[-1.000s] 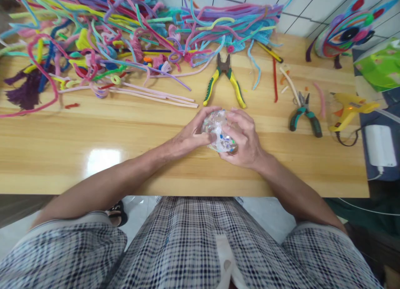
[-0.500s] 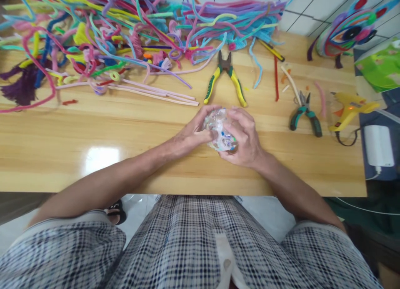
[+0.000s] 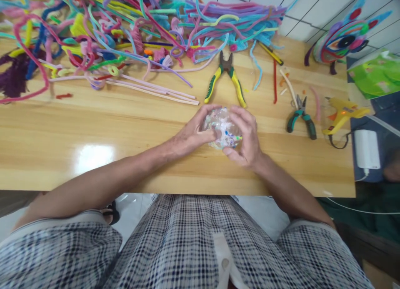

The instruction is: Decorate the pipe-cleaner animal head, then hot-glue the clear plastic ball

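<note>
A clear, round object with colourful specks is held between both hands near the table's front edge. My left hand grips its left side, the thumb lying across its front. On its right side my right hand curls round it, with the thumb low and the fingers over the top right. Just beyond the hands lie yellow-green pliers with their jaws apart, pointing away.
Pipe cleaners are heaped along the back left and middle. Small teal pliers, a yellow glue gun, a white power box and a colourful decorated figure are at the right. The wooden table ends before my body.
My right hand has shifted on the round object, its thumb now lying in front of the lower edge. More of the object's right side shows. The camera view has moved slightly.
</note>
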### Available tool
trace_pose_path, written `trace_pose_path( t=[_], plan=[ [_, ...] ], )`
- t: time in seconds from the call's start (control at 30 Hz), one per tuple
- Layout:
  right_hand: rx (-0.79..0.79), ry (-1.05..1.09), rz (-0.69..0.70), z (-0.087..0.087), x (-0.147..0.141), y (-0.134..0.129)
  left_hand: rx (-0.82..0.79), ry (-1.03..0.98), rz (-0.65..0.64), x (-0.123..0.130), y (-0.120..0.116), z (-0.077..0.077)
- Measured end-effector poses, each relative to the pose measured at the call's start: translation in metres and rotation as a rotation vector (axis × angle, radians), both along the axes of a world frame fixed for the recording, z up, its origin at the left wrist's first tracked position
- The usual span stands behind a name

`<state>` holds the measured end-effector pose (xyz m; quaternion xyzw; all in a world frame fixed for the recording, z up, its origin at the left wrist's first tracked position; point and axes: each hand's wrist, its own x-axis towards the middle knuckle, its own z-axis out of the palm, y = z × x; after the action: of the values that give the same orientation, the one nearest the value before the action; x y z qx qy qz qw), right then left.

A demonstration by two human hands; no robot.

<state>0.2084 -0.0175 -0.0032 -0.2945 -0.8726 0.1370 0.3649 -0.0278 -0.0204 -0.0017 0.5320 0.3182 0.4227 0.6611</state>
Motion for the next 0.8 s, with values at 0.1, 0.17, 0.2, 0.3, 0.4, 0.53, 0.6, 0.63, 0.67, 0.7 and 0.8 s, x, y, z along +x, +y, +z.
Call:
trace_pose_path(
  t=[0.1, 0.17, 0.2, 0.3, 0.4, 0.53, 0.6, 0.63, 0.67, 0.7, 0.8],
  plan=[
    [0.014, 0.003, -0.038, 0.001, -0.0019, -0.0014, 0.034, 0.027, 0.001, -0.0013, -0.001, 0.0023],
    [0.017, 0.003, -0.033, 0.0011, -0.0024, -0.0011, 0.049, 0.034, -0.005, -0.0025, -0.0017, 0.0033],
    [0.015, 0.003, -0.029, 0.001, -0.0024, -0.0007, 0.052, 0.039, -0.005, -0.0029, -0.002, 0.0036],
    [-0.001, 0.001, -0.014, 0.0001, -0.002, 0.0009, 0.057, 0.051, 0.001, -0.0027, -0.0023, 0.0032],
    [-0.004, 0.027, -0.002, -0.0007, -0.0025, 0.0016, 0.069, 0.038, 0.008, -0.0008, -0.0013, 0.0006],
    [0.028, 0.031, -0.022, -0.0007, -0.0046, 0.0013, 0.072, 0.025, 0.01, 0.0012, 0.0001, -0.0023],
    [0.052, 0.019, -0.021, -0.0006, -0.0053, 0.0012, 0.066, 0.02, 0.005, 0.0011, -0.0002, -0.0018],
    [0.065, 0.016, -0.017, -0.0007, -0.0055, 0.0011, 0.062, 0.016, 0.006, 0.001, -0.0007, -0.0012],
    [0.076, 0.013, -0.015, -0.0009, -0.0056, 0.001, 0.058, 0.011, 0.008, 0.0008, -0.0013, -0.0005],
    [0.082, 0.01, -0.014, -0.0011, -0.0056, 0.0008, 0.056, 0.007, 0.011, 0.0006, -0.0019, 0.0003],
    [0.069, -0.004, -0.022, -0.002, -0.0052, -0.0005, 0.066, -0.004, 0.024, 0.0004, -0.0035, 0.0018]
  ],
)
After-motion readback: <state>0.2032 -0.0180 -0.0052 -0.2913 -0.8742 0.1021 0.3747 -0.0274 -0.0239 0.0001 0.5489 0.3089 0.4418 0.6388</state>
